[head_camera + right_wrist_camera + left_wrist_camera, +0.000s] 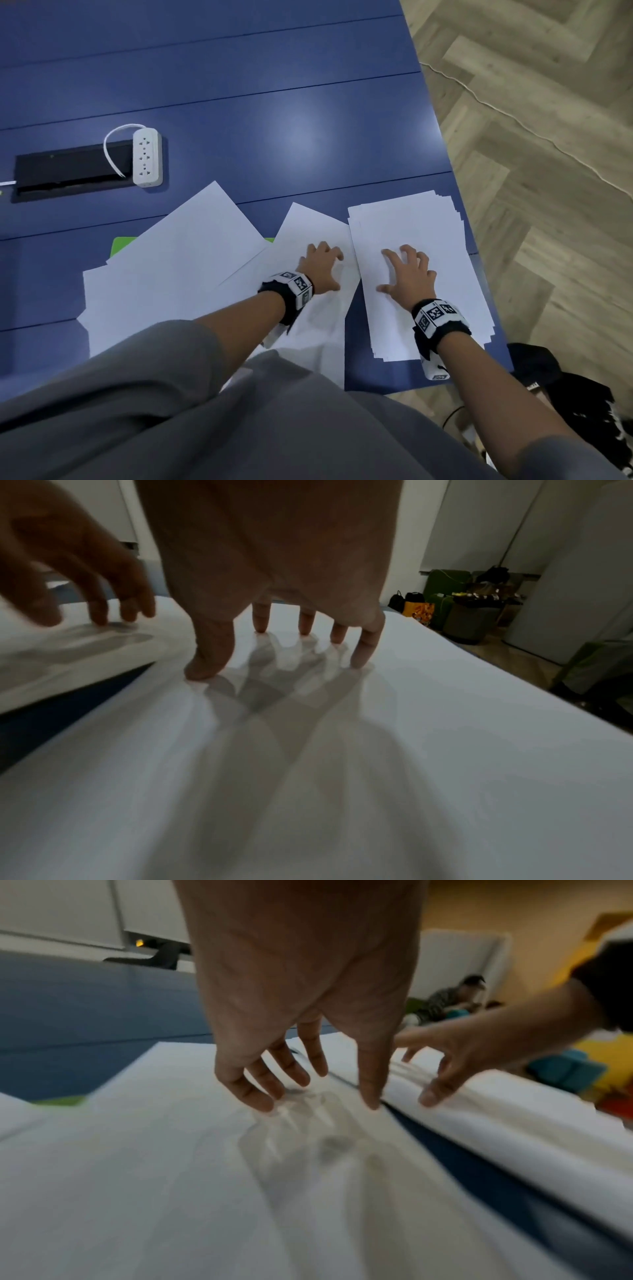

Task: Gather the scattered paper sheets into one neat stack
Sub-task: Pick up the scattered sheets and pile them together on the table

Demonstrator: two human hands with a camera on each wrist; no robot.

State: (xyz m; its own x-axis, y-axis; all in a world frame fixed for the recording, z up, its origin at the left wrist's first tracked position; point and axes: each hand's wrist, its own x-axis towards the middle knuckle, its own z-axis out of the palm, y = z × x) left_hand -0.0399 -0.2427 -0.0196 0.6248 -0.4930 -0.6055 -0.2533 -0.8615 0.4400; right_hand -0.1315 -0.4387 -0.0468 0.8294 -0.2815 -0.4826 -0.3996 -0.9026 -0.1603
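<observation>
A loosely squared stack of white paper [418, 240] lies near the blue table's right edge. My right hand [407, 270] presses its spread fingertips [359, 656] down on the top sheet [377, 750]. Left of the stack, a loose sheet [308, 226] lies tilted, and my left hand [322, 267] rests its fingertips [253, 1099] on it [171, 1150], close to its right edge. More loose sheets [178, 257] overlap further left. A narrow strip of bare table [479, 1164] separates the sheet from the stack [514, 1123].
A green item [121, 245] peeks out from under the left sheets. A white power strip [147, 157] and a black cable box [68, 171] sit at the back left. The table edge [479, 274] runs just right of the stack, above wood floor [548, 171]. A dark bag [565, 387] lies below.
</observation>
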